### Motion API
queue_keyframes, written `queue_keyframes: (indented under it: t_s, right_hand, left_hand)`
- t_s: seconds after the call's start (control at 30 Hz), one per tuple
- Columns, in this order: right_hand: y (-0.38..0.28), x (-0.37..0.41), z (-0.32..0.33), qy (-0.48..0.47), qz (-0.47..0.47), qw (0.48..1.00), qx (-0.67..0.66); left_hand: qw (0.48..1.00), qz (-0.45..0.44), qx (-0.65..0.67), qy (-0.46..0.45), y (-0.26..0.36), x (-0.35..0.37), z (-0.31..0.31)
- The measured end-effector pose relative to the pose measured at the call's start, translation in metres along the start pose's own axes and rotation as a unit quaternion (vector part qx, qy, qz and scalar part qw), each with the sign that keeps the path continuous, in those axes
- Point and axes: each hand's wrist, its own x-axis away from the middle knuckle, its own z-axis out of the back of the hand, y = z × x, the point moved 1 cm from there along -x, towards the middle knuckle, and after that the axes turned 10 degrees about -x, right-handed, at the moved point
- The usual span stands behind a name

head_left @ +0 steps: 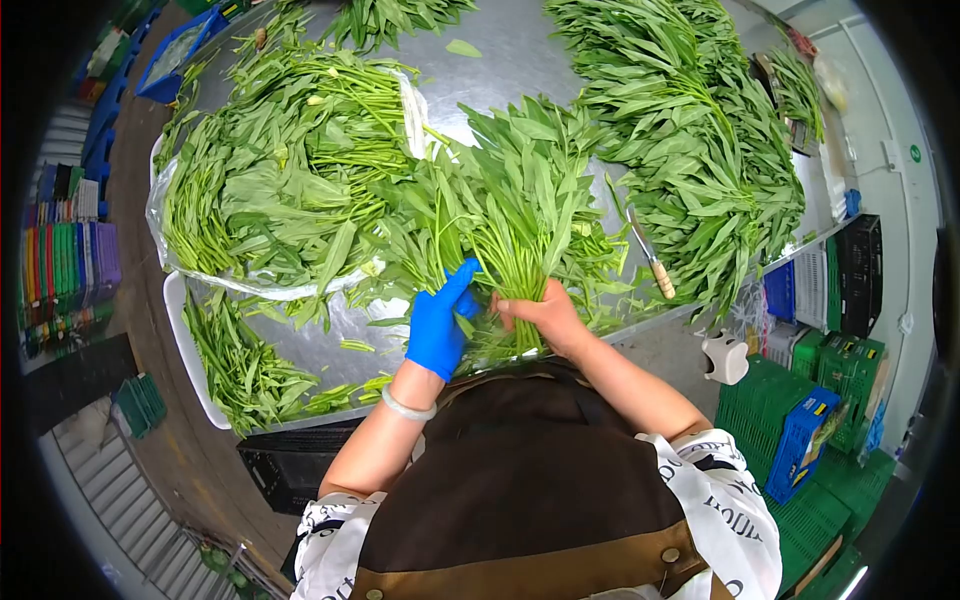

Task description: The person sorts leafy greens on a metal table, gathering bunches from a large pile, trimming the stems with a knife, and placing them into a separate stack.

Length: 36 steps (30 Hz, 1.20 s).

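Observation:
My right hand (548, 316), bare, is closed around the lower stems of a bunch of water spinach (520, 190), its leaves fanning away from me over the metal table. To its left, my left hand (440, 325) wears a blue glove. Its fingers are closed at a few leafy stems along the bunch's left side; the exact grip is partly hidden. A knife (650, 252) with a pale handle lies right of the bunch, near the table's front edge. Cut stem pieces are scattered around my hands.
At left, an opened white bag (413, 115) holds a large heap of water spinach (280, 170). Another long pile (690, 150) covers the right side. A white tray (190, 350) with loose greens sits at the front left. Green crates (770, 410) stand on the floor at right.

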Motion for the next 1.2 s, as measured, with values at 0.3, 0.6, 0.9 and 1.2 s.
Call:
queue_keyframes:
  t_s: [0.3,0.6,0.9,1.2]
  right_hand:
    - [-0.013,0.0,-0.02,0.084,-0.076,0.973,-0.199]
    - [-0.039,-0.012,0.003,0.12,-0.012,0.962,-0.243]
    - [-0.04,0.004,-0.01,0.078,0.133,0.98,-0.126]
    - [-0.007,0.001,-0.034,0.063,0.036,0.996,0.052]
  left_hand:
    - [0.959,-0.136,-0.246,-0.037,0.004,0.027,-0.012]
    - [0.976,-0.064,-0.186,-0.095,0.017,0.026,0.033]
    - [0.975,-0.162,-0.151,0.004,0.037,0.011,0.037]
    - [0.984,-0.08,-0.147,-0.06,-0.01,0.013,0.014]
